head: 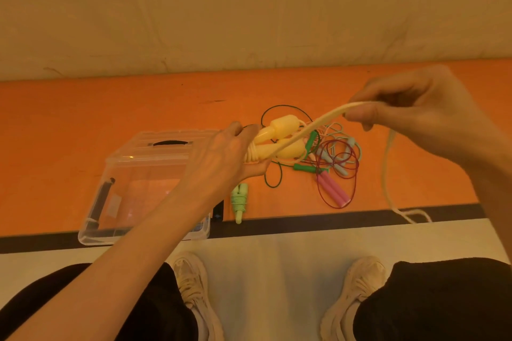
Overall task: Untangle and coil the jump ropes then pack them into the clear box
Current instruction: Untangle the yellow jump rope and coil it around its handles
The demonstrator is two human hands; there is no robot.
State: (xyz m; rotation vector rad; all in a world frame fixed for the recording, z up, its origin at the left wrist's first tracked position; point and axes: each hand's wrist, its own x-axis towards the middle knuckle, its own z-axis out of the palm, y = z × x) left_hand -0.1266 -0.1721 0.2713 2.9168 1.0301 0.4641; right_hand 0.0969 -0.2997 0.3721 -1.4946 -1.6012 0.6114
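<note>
Tangle of ropes [329,152] beside clear box [138,188]; coiled green rope [240,199] between.

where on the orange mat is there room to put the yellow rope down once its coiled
Bare patches: the orange mat left of and behind the clear plastic box, and the far right strip past the pink-handled rope. Crowded: the tangled pile of thin ropes at centre, with the coiled light green rope beside the box.
</note>
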